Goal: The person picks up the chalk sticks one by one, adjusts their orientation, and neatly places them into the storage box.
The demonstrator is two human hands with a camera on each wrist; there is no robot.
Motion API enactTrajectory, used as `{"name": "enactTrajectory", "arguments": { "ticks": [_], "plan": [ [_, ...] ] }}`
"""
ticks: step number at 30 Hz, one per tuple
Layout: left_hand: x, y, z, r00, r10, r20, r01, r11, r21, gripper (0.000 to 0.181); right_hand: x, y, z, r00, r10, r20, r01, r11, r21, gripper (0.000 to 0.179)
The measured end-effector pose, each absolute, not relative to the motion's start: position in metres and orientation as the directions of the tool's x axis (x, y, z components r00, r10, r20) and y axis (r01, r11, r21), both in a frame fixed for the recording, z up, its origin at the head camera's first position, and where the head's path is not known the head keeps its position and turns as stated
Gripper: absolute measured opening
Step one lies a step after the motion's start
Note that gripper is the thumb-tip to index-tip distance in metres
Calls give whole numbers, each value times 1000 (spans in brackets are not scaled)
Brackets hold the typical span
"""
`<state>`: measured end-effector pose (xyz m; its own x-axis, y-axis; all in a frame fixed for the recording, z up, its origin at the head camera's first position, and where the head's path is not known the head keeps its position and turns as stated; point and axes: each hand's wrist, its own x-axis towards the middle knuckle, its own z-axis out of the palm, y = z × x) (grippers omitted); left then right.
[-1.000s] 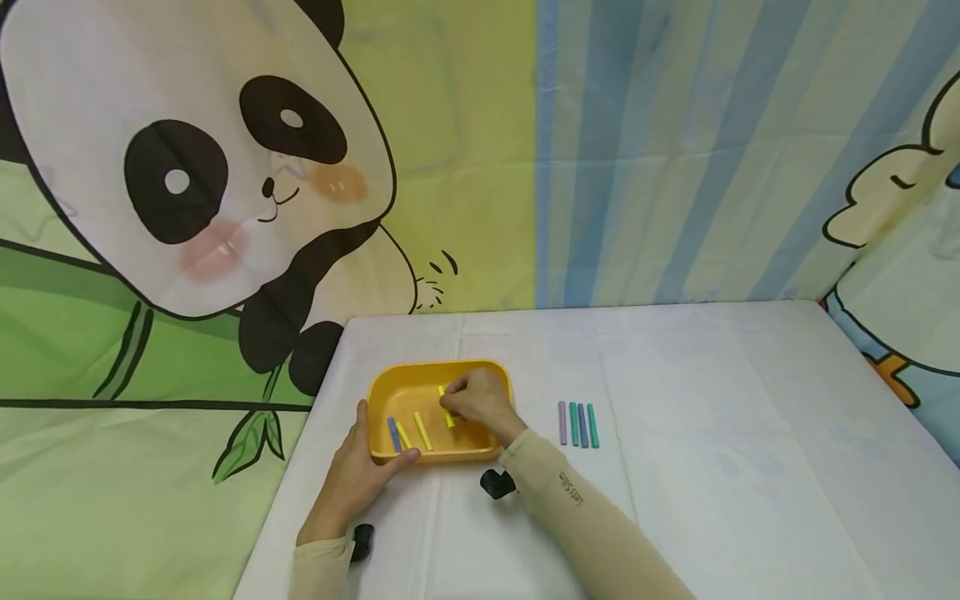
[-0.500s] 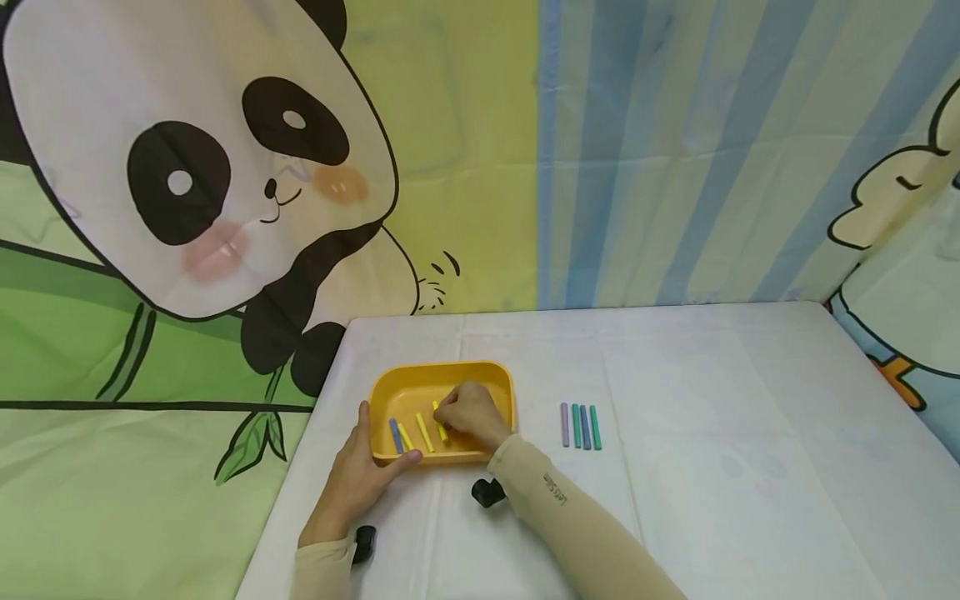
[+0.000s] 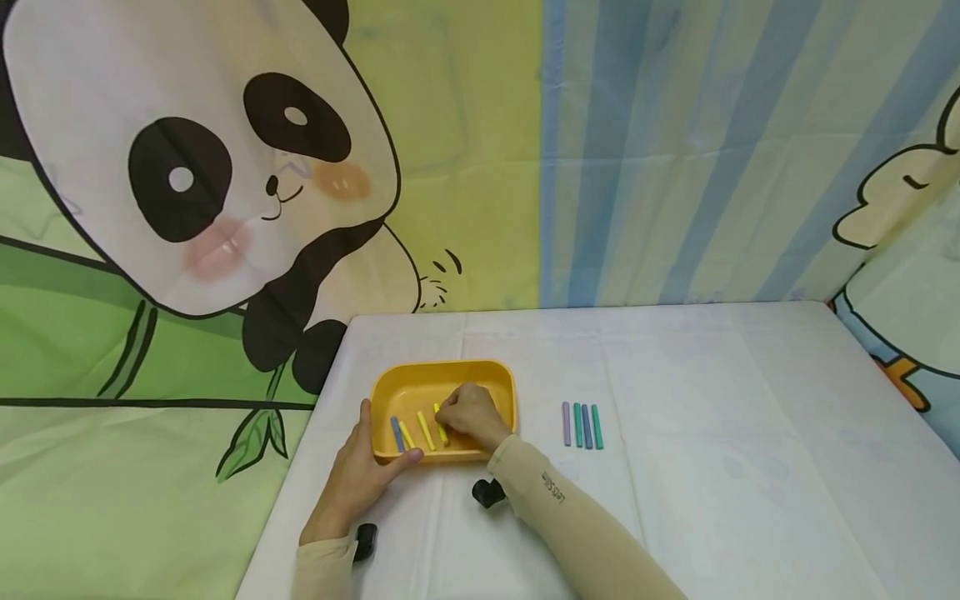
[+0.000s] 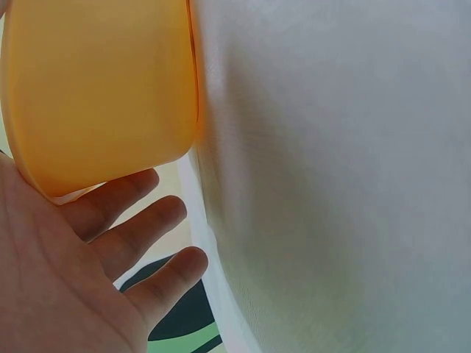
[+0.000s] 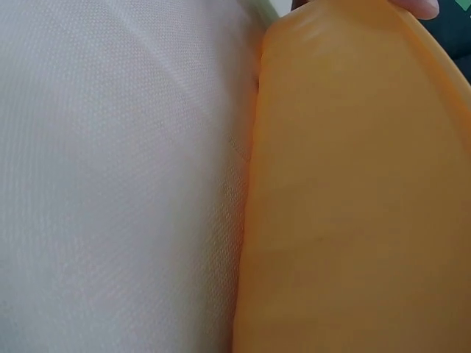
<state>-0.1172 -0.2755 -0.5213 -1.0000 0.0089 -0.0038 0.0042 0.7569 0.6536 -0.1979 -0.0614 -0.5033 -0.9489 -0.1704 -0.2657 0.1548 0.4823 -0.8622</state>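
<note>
My right hand (image 3: 474,414) reaches into a yellow tray (image 3: 405,392) and pinches a yellow chalk stick (image 3: 442,435) between thumb and fingers, close over the tray's floor. Left of it in the tray lie two yellow chalk sticks (image 3: 425,431) and a blue chalk stick (image 3: 397,433), side by side at a slant. My left hand (image 3: 356,471) holds the tray's near left corner, thumb on the front rim. The left wrist view shows its other fingers (image 4: 140,239) spread along the tray's side. The right wrist view catches only the tray's outer wall (image 5: 353,184) and a thumb tip at the rim.
Right of the tray, a purple chalk stick (image 3: 566,423), two green sticks and a blue one stand in a row on the white-covered table (image 3: 712,467). A printed panda curtain (image 3: 465,150) hangs behind the table's far edge.
My right hand has moved down and left inside the tray with the yellow chalk stick, nearer the other sticks, then held almost still. The left hand has kept its hold.
</note>
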Motion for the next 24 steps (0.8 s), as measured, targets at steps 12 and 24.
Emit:
{"name": "enactTrajectory", "arguments": {
  "ticks": [12, 24],
  "plan": [
    [-116, -275, -522, -1000, 13, -5, 6, 757, 654, 129, -195, -58, -501, -954, -171, -248, 143, 466, -873, 9],
    [-117, -276, -521, -1000, 11, -16, -2, 758, 652, 128, -197, -53, -495, -955, -170, -243, 142, 457, -878, 5]
  ]
}}
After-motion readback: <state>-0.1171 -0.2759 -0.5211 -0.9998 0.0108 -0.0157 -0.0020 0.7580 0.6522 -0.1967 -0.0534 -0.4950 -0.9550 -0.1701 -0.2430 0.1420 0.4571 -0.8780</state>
